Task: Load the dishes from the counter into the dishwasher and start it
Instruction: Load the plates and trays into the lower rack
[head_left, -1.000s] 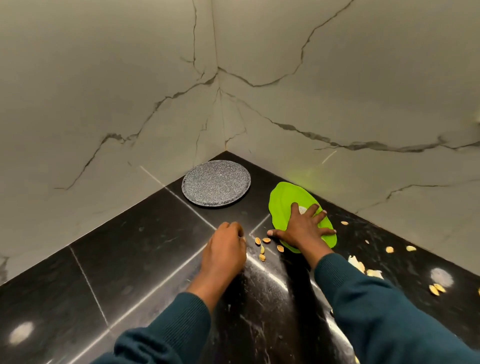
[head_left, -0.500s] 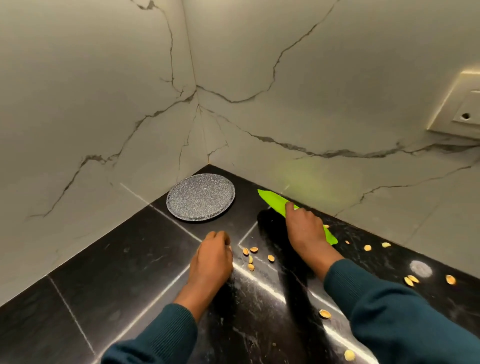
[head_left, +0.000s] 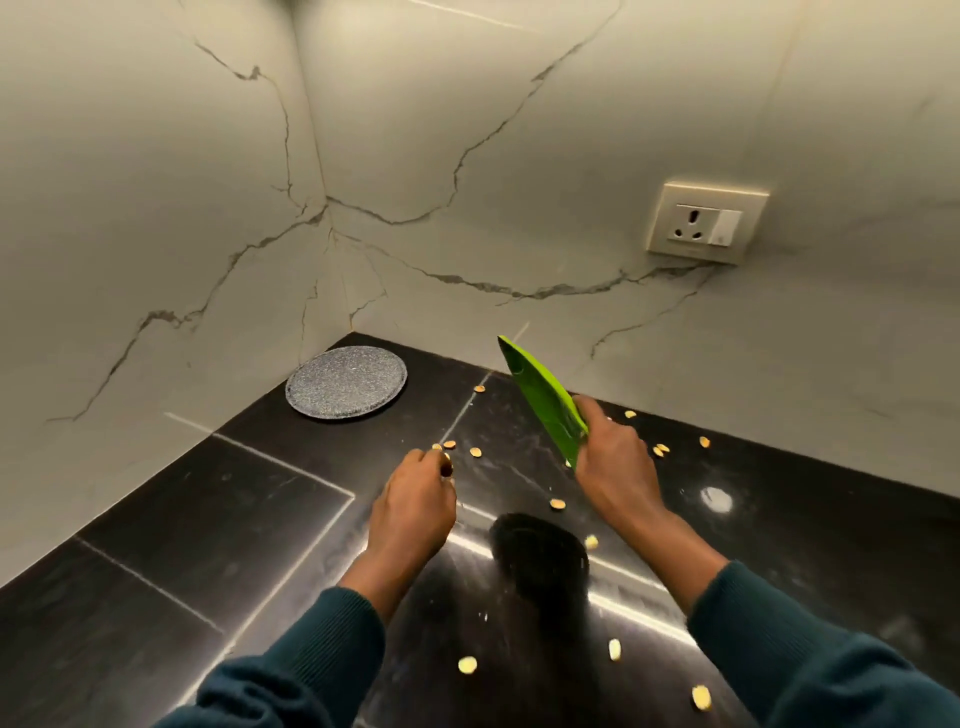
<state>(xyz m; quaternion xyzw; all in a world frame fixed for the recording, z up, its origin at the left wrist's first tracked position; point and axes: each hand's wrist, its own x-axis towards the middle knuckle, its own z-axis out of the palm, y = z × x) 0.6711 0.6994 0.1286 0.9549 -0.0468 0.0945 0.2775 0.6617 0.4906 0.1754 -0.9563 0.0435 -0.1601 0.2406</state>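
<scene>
1. Right hand (head_left: 615, 462) grips the green plate (head_left: 543, 397) by its near edge; plate tilted steeply, raised off the black counter (head_left: 218, 525), right of centre, near the far wall.
2. Left hand (head_left: 415, 506) low over the counter, fingers curled; a small shell seems pinched at the fingertips, not certain.
3. Grey speckled plate (head_left: 346, 383) flat in the far corner, well apart from both hands.
4. Pale shells (head_left: 557, 503) scattered over the counter; wall socket (head_left: 704, 223) far right.
</scene>
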